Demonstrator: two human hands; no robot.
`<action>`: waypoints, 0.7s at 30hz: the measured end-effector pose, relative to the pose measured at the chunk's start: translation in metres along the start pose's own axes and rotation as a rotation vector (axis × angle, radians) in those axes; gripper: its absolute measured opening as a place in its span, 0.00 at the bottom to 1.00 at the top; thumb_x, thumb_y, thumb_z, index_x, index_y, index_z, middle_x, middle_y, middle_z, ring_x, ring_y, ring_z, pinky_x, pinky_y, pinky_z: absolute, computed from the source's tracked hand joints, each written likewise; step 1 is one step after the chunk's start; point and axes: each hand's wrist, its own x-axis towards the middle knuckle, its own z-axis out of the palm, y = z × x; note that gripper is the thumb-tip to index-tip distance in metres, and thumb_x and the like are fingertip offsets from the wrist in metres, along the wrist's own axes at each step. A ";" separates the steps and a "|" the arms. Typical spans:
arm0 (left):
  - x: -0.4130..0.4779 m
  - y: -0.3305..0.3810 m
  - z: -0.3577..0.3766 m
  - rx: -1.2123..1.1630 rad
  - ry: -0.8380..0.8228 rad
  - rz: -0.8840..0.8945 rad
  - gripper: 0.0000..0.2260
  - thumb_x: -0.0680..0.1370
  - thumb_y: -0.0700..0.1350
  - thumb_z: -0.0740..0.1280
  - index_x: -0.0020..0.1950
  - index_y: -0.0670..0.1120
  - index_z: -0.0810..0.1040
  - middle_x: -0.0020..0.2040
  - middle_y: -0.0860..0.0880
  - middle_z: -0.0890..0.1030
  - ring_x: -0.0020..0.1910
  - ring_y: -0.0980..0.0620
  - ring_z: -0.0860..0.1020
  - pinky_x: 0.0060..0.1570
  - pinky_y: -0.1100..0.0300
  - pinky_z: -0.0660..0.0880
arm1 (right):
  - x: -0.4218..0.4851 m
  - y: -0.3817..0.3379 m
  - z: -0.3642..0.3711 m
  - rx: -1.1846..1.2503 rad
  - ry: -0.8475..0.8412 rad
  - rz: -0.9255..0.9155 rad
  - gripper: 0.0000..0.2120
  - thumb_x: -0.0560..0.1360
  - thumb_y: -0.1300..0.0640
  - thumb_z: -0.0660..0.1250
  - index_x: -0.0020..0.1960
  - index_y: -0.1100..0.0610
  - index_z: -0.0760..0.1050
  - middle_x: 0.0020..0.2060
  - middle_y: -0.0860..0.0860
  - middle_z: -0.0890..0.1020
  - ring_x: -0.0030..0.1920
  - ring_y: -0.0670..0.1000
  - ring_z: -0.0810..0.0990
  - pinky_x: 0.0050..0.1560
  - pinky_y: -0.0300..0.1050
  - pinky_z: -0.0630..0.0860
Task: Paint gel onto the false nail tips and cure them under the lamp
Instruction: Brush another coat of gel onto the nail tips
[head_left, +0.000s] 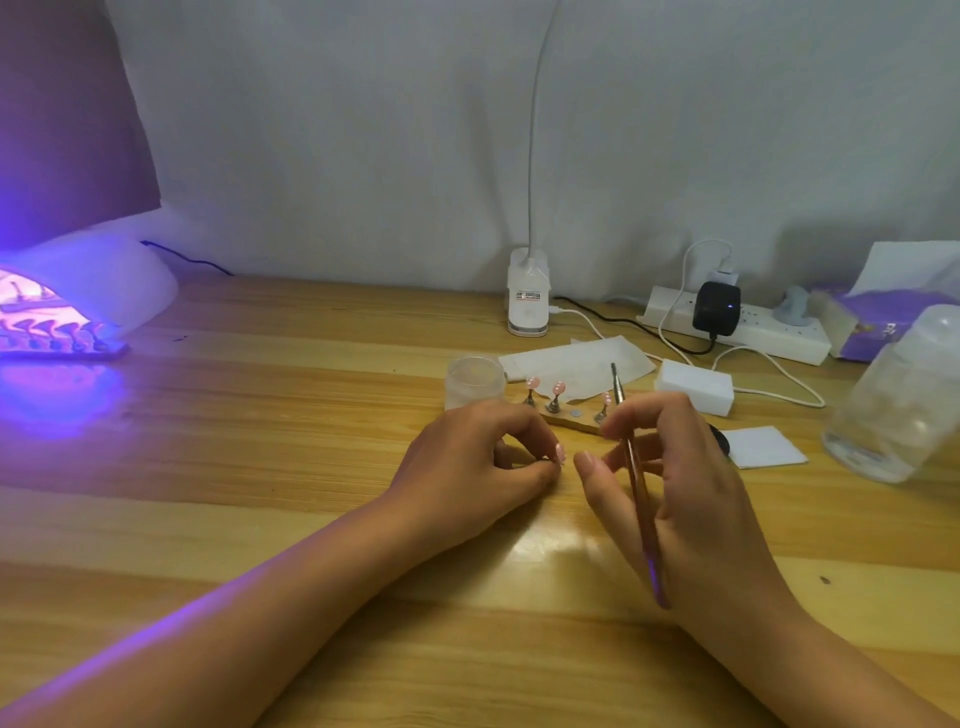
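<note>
Wide open bench (260, 467) lies off the left hand's (483, 457) outer side, bare wood running all the way to the glowing curing lamp (104, 291) at the far left edge. The lamp is cut off by the frame, and a strip of tips (57, 345) under it is washed out in violet light. The right hand's (691, 488) outer side is tighter: a white wipe (763, 447) is near, with a dark round thing half hidden behind the fingers. A big translucent jar (893, 400) stands further out, its contents too cloudy to make out.

The left hand curls in, thumb and forefinger pinching what looks like a pink false nail tip (560, 452). The right hand wraps a gel brush (641, 499), metal end up and away, handle trailing back over the wrist.

Just beyond both hands sits a wooden holder (566, 418) with pink tips on little stands (557, 389), its right end hidden by the right fingers. Beside it, beyond the left hand, is a small frosted cup (474, 382); I cannot tell what is inside.
</note>
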 end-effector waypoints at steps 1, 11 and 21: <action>0.000 0.000 0.000 -0.004 0.000 0.004 0.04 0.73 0.50 0.74 0.43 0.58 0.81 0.39 0.65 0.79 0.32 0.68 0.74 0.34 0.65 0.66 | 0.001 0.000 -0.001 0.037 0.015 0.010 0.12 0.75 0.38 0.63 0.50 0.45 0.67 0.45 0.42 0.75 0.46 0.42 0.78 0.40 0.37 0.77; 0.000 0.000 0.000 -0.023 -0.001 -0.013 0.04 0.73 0.50 0.75 0.45 0.58 0.84 0.41 0.63 0.78 0.33 0.66 0.74 0.35 0.66 0.66 | 0.007 0.000 -0.008 0.529 0.001 0.291 0.12 0.72 0.47 0.66 0.53 0.50 0.75 0.44 0.46 0.84 0.36 0.50 0.84 0.34 0.43 0.81; 0.000 -0.001 -0.002 -0.051 -0.055 -0.016 0.04 0.74 0.47 0.74 0.46 0.56 0.82 0.46 0.60 0.82 0.34 0.64 0.75 0.37 0.65 0.68 | 0.010 0.008 -0.008 0.669 -0.100 0.443 0.05 0.73 0.53 0.70 0.42 0.51 0.74 0.29 0.51 0.79 0.25 0.47 0.73 0.25 0.37 0.71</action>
